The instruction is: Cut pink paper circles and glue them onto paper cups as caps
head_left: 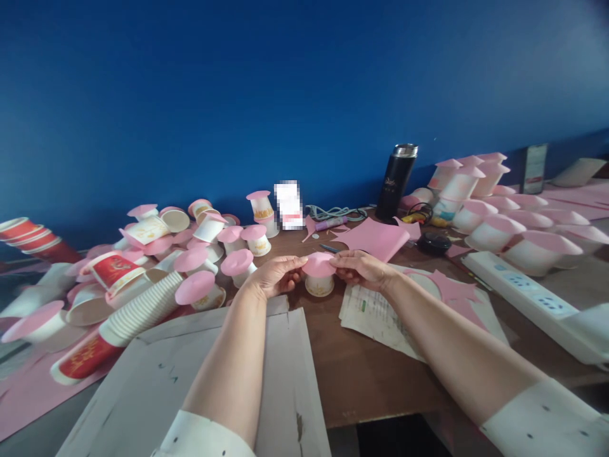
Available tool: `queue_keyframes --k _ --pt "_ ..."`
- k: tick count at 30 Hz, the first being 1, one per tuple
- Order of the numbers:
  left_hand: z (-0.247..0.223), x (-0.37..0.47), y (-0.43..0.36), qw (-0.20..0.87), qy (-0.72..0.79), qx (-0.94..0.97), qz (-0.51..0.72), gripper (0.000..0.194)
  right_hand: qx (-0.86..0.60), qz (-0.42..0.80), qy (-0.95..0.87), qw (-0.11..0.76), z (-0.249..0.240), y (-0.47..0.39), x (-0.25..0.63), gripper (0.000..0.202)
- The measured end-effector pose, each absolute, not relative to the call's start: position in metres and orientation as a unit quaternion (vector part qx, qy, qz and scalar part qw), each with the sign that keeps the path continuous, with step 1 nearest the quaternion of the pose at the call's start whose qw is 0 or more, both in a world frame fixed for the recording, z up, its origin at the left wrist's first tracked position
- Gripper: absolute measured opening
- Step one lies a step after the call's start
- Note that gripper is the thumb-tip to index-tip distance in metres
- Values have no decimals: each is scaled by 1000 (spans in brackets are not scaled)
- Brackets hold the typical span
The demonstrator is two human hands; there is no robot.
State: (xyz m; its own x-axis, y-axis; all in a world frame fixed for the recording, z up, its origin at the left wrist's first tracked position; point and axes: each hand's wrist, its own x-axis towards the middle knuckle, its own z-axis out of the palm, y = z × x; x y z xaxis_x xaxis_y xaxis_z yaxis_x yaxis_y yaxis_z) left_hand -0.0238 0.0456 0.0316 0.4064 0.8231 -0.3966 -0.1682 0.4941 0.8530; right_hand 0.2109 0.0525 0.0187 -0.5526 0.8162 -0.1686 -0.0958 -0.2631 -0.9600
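A pink paper disc point(319, 264) lies over the upturned base of a white paper cup point(318, 287), which stands on the brown table point(352, 387). My left hand point(278, 275) pinches the disc's left edge between thumb and fingers. On the opposite edge, my right hand point(359, 269) grips the disc the same way. The cup's lower part shows a yellow pattern and touches the tabletop. Under my right forearm is a printed paper sheet point(375, 314). Whether the disc is stuck to the cup, I cannot tell.
Many cups with pink discs point(238, 261) crowd the left, beside a long cup stack point(137, 311) and a cardboard sheet point(157, 387). More capped cups point(495, 231), a power strip point(533, 298) and a black flask point(397, 181) stand right. Pink paper point(373, 238) and a phone point(289, 204) lie behind.
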Motion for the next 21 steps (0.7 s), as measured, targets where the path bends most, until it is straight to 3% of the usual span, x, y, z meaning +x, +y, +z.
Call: queue_keyframes --k 21 --pt "28 -22 46 725 449 416 318 29 -344 701 -544 309 15 55 211 34"
